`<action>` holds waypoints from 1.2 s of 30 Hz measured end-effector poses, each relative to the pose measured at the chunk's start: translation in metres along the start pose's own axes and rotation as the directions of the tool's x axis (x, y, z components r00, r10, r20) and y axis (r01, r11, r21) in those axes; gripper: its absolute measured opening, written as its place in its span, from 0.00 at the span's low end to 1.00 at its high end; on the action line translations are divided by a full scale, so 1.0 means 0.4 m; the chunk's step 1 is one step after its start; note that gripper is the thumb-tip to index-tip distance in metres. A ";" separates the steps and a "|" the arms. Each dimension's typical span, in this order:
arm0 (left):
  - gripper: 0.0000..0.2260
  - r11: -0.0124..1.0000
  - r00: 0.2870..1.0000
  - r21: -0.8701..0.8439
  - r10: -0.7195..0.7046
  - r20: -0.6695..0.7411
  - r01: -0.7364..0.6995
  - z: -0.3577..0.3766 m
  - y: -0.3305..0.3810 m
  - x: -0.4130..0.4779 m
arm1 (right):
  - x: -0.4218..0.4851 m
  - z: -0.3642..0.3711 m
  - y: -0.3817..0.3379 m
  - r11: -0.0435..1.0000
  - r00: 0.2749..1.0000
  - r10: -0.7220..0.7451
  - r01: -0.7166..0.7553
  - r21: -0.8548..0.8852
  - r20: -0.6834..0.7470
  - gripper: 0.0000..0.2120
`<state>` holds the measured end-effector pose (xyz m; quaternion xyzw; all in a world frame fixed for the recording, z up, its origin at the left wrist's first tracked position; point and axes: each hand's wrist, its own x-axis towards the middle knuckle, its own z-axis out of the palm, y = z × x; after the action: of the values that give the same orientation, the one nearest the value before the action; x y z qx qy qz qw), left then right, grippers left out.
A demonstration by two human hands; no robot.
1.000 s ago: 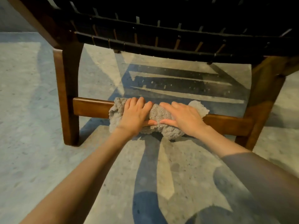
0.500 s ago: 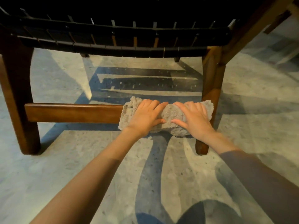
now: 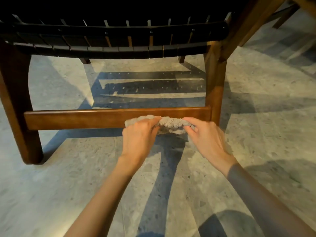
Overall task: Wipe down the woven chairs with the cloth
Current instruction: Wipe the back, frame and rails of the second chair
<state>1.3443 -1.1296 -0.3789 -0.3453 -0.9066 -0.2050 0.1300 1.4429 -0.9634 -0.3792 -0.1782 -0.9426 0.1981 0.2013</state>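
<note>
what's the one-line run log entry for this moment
stage: wiping | left hand: grips cloth | right hand: grips cloth | cloth: bunched against lower rail

Chair frame [image 3: 109,118] is seen as dark wood w/ smooth, glossy varnish; seat [image 3: 109,40] is woven from matt black straps. Cloth [image 3: 171,124] is shown as nubby grey terry, floor [image 3: 256,134] as smooth speckled stone.

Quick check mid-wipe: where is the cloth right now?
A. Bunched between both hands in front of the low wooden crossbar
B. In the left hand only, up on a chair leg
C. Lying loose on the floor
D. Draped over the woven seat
A: the left hand and the right hand each grip an end of the bunched cloth, in front of the crossbar below the woven seat.
</note>
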 end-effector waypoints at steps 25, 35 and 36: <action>0.06 -0.799 0.539 -0.439 -0.175 0.824 0.412 0.140 0.030 -0.008 | 0.019 0.101 -0.001 -0.608 0.380 0.569 -0.403 0.684 0.729 0.09; 0.12 -0.841 0.536 -0.314 -0.035 0.844 0.441 0.122 0.029 0.001 | 0.038 0.093 0.010 -0.657 0.465 0.530 -0.303 0.690 0.709 0.23; 0.12 -0.842 0.528 -0.326 -0.059 0.847 0.430 0.122 0.020 -0.001 | 0.037 0.095 0.004 -0.647 0.477 0.535 -0.299 0.701 0.697 0.26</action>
<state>1.3455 -1.1018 -0.4199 0.2080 -0.2410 -0.8330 -0.4526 1.4134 -0.9674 -0.4074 -0.4137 -0.1337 0.8800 0.1911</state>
